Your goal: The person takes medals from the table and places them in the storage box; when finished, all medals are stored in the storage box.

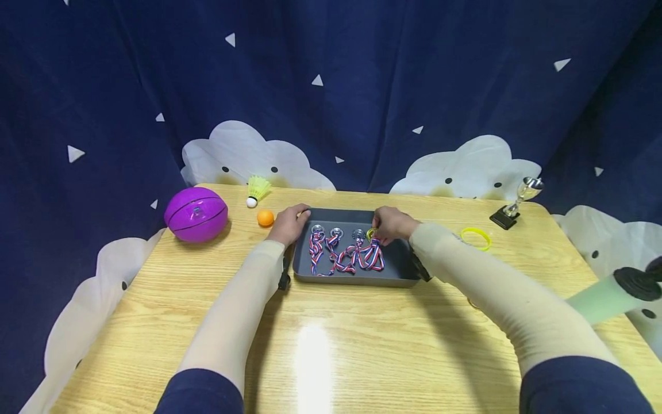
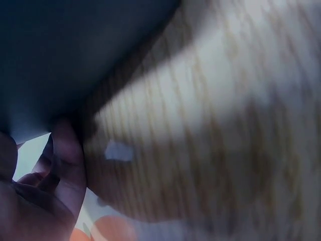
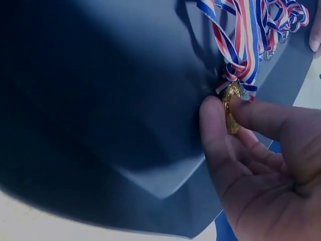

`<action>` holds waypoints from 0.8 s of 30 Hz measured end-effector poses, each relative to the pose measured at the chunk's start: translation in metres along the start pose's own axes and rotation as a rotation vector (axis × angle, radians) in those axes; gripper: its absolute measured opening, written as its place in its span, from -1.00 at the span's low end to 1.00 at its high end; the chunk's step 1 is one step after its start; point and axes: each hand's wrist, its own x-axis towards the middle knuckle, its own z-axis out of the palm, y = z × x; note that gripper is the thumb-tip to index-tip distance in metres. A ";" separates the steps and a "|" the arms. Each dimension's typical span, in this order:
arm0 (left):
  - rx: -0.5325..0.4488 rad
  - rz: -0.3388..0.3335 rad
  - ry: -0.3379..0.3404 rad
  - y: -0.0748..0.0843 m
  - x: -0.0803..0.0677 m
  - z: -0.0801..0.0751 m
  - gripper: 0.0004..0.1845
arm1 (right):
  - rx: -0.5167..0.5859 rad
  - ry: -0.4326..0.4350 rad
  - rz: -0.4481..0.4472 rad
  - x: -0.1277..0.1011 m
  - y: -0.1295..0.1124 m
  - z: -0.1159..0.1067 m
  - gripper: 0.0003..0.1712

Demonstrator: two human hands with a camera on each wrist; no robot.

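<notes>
Tray [image 1: 398, 270] dark grey. Medal [image 3: 231, 107] gold; ribbons [image 1: 343, 256] striped red/white/blue. Ball [image 1: 196, 214] purple; small ball [image 1: 265, 218] orange. Shuttlecock [image 1: 257, 188] yellow-green w/ white tip. Wristband [image 1: 476, 238] yellow. Table [image 1: 331, 345] light wood grain. Backdrop [image 1: 331, 86] navy w/ white triangles.

The left wrist view is heavily blurred: the pale wooden surface [image 2: 215, 125] shows only smeared grain, and the left hand [image 2: 35, 196] is cut off by the lower left corner. The small orange ball [image 2: 108, 232] (bottom edge) barely shows. In the head view the silver medals [image 1: 336, 233] are too small to read.

Gold medal [image 3: 231, 107] (striped ribbon attached) upright in grey tray [image 1: 395, 261]
</notes>
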 end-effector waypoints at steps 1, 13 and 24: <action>-0.002 0.000 0.000 0.000 0.000 0.000 -0.56 | -0.024 0.003 -0.005 0.000 -0.001 0.000 -0.87; 0.016 0.011 0.003 0.001 0.003 0.001 -0.56 | -0.154 -0.003 -0.005 0.000 0.000 -0.003 -0.70; 0.009 0.000 0.010 -0.002 0.002 0.000 -0.56 | -0.012 0.113 -0.277 -0.049 0.036 -0.046 -0.79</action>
